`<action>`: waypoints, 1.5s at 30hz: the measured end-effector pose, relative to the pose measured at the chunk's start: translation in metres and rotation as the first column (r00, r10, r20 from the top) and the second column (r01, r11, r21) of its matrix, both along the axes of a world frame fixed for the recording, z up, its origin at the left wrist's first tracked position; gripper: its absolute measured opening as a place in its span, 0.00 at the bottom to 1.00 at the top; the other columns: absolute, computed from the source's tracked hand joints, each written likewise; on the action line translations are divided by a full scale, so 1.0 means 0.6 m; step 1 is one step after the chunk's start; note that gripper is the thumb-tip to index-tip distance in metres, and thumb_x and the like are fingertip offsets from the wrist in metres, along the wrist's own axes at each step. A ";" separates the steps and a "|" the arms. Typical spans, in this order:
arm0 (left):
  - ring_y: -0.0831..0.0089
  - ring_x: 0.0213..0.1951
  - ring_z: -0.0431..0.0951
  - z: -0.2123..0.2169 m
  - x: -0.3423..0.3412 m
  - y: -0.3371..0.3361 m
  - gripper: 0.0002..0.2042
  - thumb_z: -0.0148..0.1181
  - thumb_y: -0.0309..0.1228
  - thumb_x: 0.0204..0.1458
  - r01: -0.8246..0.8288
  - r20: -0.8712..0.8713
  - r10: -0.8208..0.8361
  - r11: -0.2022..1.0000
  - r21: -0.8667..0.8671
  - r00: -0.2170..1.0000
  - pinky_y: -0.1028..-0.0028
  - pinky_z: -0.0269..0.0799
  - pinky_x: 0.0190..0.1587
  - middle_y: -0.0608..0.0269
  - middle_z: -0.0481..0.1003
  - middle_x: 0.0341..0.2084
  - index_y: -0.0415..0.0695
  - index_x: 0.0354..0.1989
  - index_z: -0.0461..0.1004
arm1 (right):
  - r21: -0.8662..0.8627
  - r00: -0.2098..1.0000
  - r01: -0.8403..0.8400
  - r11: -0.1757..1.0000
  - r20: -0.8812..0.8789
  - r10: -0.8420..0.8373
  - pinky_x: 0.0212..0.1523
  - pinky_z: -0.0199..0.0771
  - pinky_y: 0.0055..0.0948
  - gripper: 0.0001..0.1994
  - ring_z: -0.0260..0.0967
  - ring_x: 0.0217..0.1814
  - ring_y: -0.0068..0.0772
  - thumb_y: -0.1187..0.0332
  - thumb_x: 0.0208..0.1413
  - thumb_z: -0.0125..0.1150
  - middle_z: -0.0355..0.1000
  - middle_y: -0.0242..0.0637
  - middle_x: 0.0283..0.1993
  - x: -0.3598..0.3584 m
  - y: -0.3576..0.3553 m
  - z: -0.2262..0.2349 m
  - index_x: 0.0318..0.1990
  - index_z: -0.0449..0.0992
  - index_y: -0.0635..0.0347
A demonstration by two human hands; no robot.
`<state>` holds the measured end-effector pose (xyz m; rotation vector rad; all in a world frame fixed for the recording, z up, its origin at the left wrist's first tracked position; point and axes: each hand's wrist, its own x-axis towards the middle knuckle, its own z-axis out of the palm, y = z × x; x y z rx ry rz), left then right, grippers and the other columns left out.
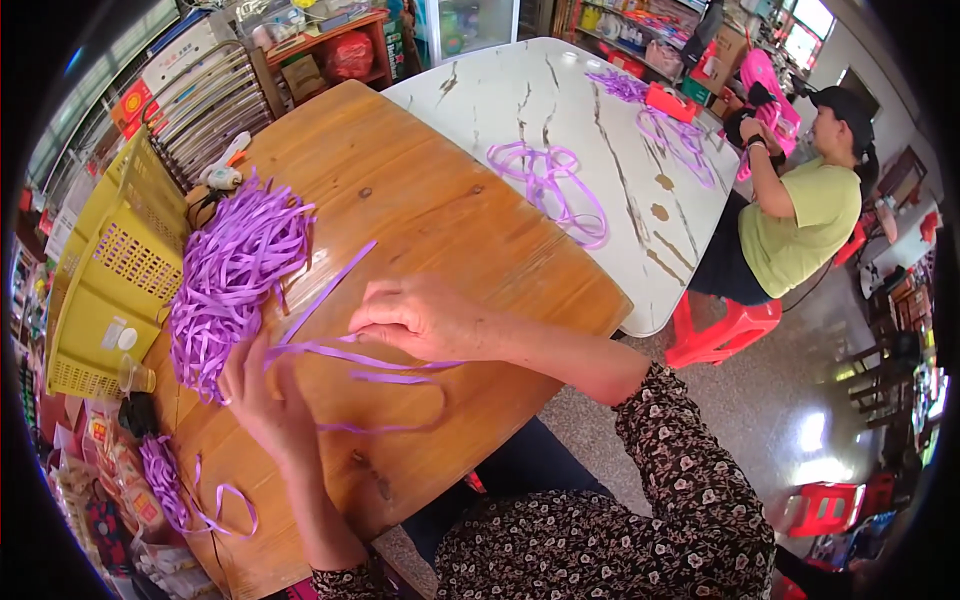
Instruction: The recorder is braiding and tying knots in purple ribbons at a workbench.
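Purple ribbon strips point(370, 362): thin, flat, glossy lilac, a few loose lengths drawn across the middle of the wooden counter point(450, 220), one curving into an open loop toward the near edge. Pinched at both ends, left hand point(262, 395) and right hand point(415, 315). Purple ribbon pile point(232, 275): dense tangled heap of the same strips, lying by the counter's left edge, touching the left fingertips.

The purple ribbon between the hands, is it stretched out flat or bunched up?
Stretched out. The purple ribbon runs in loose long strands from the left hand under the right hand, unlike the tangled ribbon pile.
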<state>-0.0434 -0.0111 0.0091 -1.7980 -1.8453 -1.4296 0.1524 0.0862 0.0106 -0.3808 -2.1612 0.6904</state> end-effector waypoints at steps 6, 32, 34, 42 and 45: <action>0.77 0.42 0.71 -0.012 0.066 0.002 0.12 0.53 0.22 0.55 0.533 0.935 -0.234 0.844 0.060 0.265 0.78 0.66 0.44 0.63 0.73 0.41 0.36 0.48 0.71 | 0.147 0.998 -0.019 0.989 -0.059 0.028 0.30 0.71 0.29 0.07 0.70 0.31 0.36 0.71 0.48 0.64 0.70 0.36 0.31 -0.032 0.001 -0.008 0.36 0.77 0.57; 0.85 0.31 0.70 -0.025 0.045 -0.024 0.04 0.58 0.21 0.51 0.507 0.894 -0.168 0.859 -0.074 0.415 0.83 0.63 0.36 0.70 0.74 0.27 0.37 0.33 0.78 | 0.435 0.994 0.019 0.900 0.089 -0.063 0.33 0.62 0.30 0.17 0.65 0.32 0.31 0.73 0.33 0.69 0.69 0.29 0.32 -0.022 -0.017 -0.002 0.36 0.78 0.57; 0.87 0.27 0.65 -0.028 0.042 -0.021 0.02 0.61 0.24 0.50 0.503 0.867 -0.196 0.861 -0.071 0.458 0.85 0.60 0.28 0.74 0.70 0.24 0.38 0.31 0.77 | 0.421 0.991 0.021 0.907 0.114 -0.076 0.33 0.62 0.30 0.15 0.64 0.32 0.32 0.74 0.34 0.69 0.69 0.30 0.31 -0.021 -0.015 0.001 0.36 0.77 0.57; 0.87 0.25 0.65 -0.036 0.019 -0.010 0.01 0.61 0.23 0.50 0.526 0.846 -0.241 0.849 -0.054 0.476 0.85 0.59 0.26 0.73 0.71 0.25 0.41 0.30 0.77 | -0.373 0.942 -0.214 0.903 0.166 0.292 0.32 0.63 0.25 0.05 0.64 0.32 0.26 0.74 0.47 0.63 0.70 0.33 0.31 -0.011 -0.009 0.012 0.33 0.76 0.63; 0.88 0.25 0.66 -0.029 0.026 -0.012 0.02 0.60 0.22 0.50 0.563 0.948 -0.207 0.825 0.037 0.242 0.86 0.58 0.24 0.73 0.73 0.26 0.42 0.32 0.76 | -0.812 0.886 -0.383 0.440 -0.190 0.422 0.34 0.64 0.22 0.05 0.65 0.34 0.22 0.74 0.50 0.61 0.70 0.32 0.33 -0.014 -0.012 -0.001 0.34 0.76 0.66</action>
